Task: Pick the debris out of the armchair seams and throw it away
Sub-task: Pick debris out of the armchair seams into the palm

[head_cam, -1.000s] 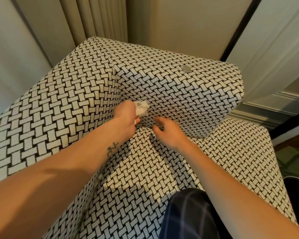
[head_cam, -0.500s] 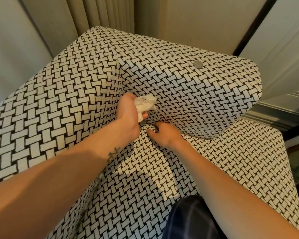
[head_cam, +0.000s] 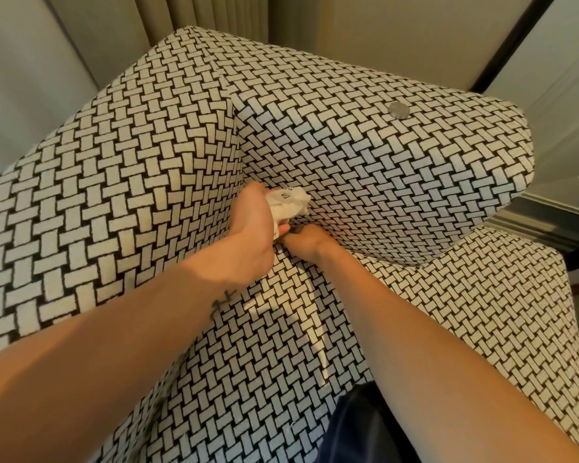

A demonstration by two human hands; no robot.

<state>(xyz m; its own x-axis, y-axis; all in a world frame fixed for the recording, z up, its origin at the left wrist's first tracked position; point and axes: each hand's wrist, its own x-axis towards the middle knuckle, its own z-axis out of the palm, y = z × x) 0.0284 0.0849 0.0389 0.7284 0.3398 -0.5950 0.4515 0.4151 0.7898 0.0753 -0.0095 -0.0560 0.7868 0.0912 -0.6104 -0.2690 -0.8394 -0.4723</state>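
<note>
The armchair [head_cam: 131, 182] is covered in a black-and-white woven pattern and fills most of the view. My left hand [head_cam: 251, 228] grips a crumpled white wrapper [head_cam: 290, 203] with a small printed triangle, held just above the back corner of the seat. My right hand [head_cam: 306, 242] sits right beside it with its fingers pushed into the seam where the seat cushion meets the backrest; its fingertips are hidden in the gap. A round grey coin [head_cam: 399, 110] lies on top of the backrest at the right.
A pleated beige curtain [head_cam: 188, 15] and pale walls stand behind the chair. At the right are a dark door frame [head_cam: 512, 38] and a grey baseboard [head_cam: 555, 222]. My dark trouser leg [head_cam: 358, 429] shows at the bottom edge.
My right hand has slid left along the seam until it sits against my left hand, fingers deeper in the gap. The left hand keeps hold of the wrapper. The camera moved closer.
</note>
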